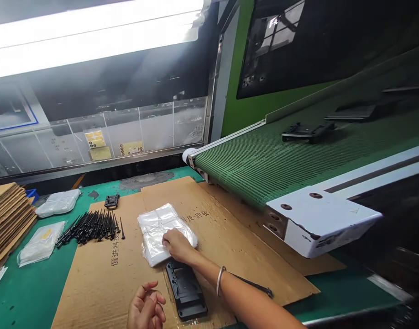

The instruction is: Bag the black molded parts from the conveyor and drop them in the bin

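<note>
Head view: the right hand (pixel 178 246) lies flat, pressing on a packet of clear plastic bags (pixel 159 233), just beside a black moulded part (pixel 186 290). The left hand (pixel 146 306) is loosely curled, seemingly empty. Flattened cardboard (pixel 209 242) underneath carries printed Chinese, 回收 legible, on the green bench (pixel 31 292); what look like black cable ties (pixel 91 227) lie farther left.

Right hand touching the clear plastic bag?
Touching. The head view shows the right hand resting on the clear plastic bag, its fingers lying on top of the bag with no gap.
</note>
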A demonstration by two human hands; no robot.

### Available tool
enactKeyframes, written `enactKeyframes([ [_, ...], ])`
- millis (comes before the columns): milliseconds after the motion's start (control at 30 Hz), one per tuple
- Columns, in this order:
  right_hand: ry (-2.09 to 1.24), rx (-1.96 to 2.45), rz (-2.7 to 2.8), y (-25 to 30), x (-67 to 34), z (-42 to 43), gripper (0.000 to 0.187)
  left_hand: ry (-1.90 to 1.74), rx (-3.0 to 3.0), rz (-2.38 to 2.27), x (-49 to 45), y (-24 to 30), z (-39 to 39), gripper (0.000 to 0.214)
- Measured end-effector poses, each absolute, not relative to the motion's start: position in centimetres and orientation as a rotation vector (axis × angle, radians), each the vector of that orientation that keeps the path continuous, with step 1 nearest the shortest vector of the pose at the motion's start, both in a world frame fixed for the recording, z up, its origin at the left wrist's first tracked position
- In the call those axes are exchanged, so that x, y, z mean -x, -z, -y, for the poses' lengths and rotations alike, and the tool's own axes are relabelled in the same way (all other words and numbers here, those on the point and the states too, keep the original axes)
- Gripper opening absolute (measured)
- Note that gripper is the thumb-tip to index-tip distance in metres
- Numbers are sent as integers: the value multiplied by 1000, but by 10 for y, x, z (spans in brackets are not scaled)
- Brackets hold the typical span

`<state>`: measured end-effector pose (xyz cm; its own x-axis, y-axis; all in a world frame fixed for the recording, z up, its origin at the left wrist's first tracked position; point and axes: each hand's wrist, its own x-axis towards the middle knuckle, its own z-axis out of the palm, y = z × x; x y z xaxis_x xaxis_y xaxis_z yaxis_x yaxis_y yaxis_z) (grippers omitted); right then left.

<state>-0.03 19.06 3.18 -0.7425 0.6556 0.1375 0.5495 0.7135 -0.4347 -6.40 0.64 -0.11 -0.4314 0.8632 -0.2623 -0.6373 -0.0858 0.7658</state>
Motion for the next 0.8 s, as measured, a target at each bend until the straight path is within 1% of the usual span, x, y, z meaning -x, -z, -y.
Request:
enactKeyframes([
  [67,-620,959,2665,-26,6,-197,16,-1845,-408,-1231,74,-6,-19,30],
  [133,-700,956,2671,-21,9,-201,18,-1861,-654,-1512,83,-12,-35,32],
  [200,-781,938,2659,-17,9,-204,19,-1741,-997,-1786,91,-16,-55,39],
  [233,-827,920,2648,-16,9,-205,19,-1688,-1103,-1837,94,-16,-65,42],
  [367,-999,827,2533,-15,6,-211,20,-1538,-1278,-1900,98,-3,-95,57],
  [433,-1066,787,2429,-18,7,-216,20,-1476,-1308,-1964,97,8,-102,66],
  [500,-1134,746,2312,-24,11,-224,21,-1429,-1336,-2029,95,16,-105,71],
  [667,-1330,609,2067,-53,23,-237,27,-1401,-1353,-2142,95,16,-107,71],
  [800,-1510,433,2058,-78,17,-224,39,-1547,-1331,-2161,101,-8,-102,69],
])
